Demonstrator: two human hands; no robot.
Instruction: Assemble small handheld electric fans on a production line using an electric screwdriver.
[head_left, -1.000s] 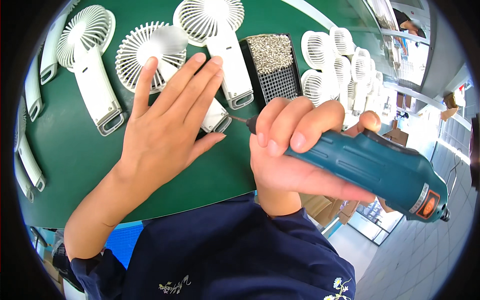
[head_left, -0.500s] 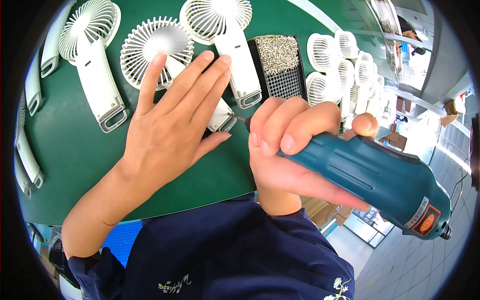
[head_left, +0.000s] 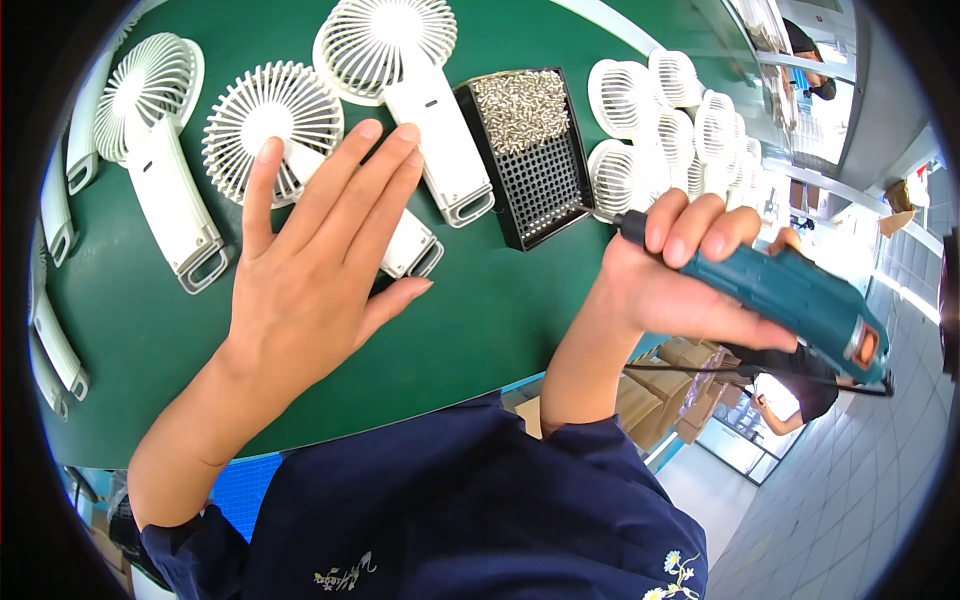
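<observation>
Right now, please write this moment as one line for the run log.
left hand: flat on white handheld fan | right hand: grips teal electric screwdriver, raised off green mat | black screw tray: beside fan

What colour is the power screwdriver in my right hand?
Teal, with an orange patch near its rear end; the head view shows the screwdriver in your right hand.

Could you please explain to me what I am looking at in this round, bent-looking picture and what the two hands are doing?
The picture comes from a wide fisheye camera worn on a person's head, looking down, so straight edges curve. No machine is involved: both hands are the person's own. The left hand lies flat, fingers spread, on a white handheld fan that rests on a green table. The right hand has its grip closed around a teal electric screwdriver, raised near the table's edge. More white fans lie alongside, a black tray holds small screws, and white fan grilles are stacked beyond it.
</observation>
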